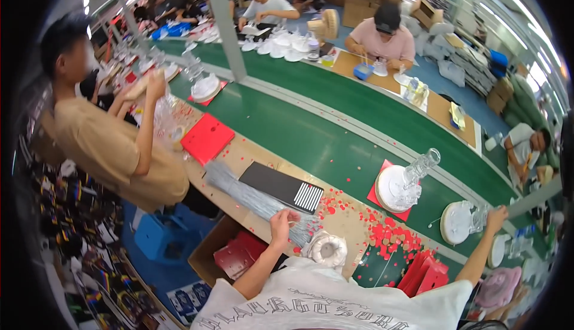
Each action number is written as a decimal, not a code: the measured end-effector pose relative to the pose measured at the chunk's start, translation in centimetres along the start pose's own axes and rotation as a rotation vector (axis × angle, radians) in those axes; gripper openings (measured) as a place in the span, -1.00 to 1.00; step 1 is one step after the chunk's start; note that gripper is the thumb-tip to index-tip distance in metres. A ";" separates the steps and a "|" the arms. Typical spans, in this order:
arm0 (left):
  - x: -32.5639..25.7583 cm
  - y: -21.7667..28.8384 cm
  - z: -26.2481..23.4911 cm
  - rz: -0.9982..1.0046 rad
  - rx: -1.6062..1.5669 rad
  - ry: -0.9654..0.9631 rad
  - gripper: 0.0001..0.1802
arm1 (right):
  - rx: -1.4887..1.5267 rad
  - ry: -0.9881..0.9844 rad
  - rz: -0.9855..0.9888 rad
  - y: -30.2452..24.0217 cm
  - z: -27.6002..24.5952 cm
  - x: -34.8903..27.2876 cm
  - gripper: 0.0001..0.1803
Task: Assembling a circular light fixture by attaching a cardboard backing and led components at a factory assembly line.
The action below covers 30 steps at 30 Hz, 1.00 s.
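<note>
A busy workshop: a green conveyor belt point(311, 132) runs diagonally from upper left to lower right, beside a wooden bench strewn with red dots. Low centre, the left hand point(282, 221) pinches the bundle of thin clear rods point(251, 195), seemingly to pull some free. At lower right, the right hand point(496, 215) closes on a clear glass piece point(478, 217) beside a white disc point(456, 222). A red flat pack point(207, 138) lies left of centre.

The left hand point(283, 220) pinches a bundle of clear rods point(254, 198), while the right hand point(496, 214) apparently grips a clear glass piece point(479, 217).
</note>
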<state>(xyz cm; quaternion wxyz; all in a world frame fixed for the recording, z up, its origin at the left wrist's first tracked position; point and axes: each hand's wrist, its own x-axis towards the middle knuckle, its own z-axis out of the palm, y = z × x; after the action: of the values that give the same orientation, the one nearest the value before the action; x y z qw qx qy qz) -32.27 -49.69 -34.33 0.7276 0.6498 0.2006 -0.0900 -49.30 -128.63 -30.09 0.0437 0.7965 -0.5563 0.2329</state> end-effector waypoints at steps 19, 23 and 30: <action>-7.2 1.9 6.3 0.513 0.428 -0.572 -0.56 | 0.483 0.155 -0.571 -13.1 -29.5 -16.4 -0.31; -14.4 10.0 11.0 1.323 0.317 -0.767 -0.10 | 0.676 0.086 -0.873 -19.7 -36.6 -24.0 -0.30; -14.3 12.0 11.9 1.275 0.498 -0.647 0.09 | 1.095 -0.286 -1.163 -26.5 -36.4 -35.4 -0.36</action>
<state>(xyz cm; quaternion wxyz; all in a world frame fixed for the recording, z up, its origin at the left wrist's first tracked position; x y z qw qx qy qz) -38.38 -61.59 -16.63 0.4929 0.7263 -0.4640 0.1194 -46.71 -76.05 -7.59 -0.3097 0.8888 0.1392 0.3078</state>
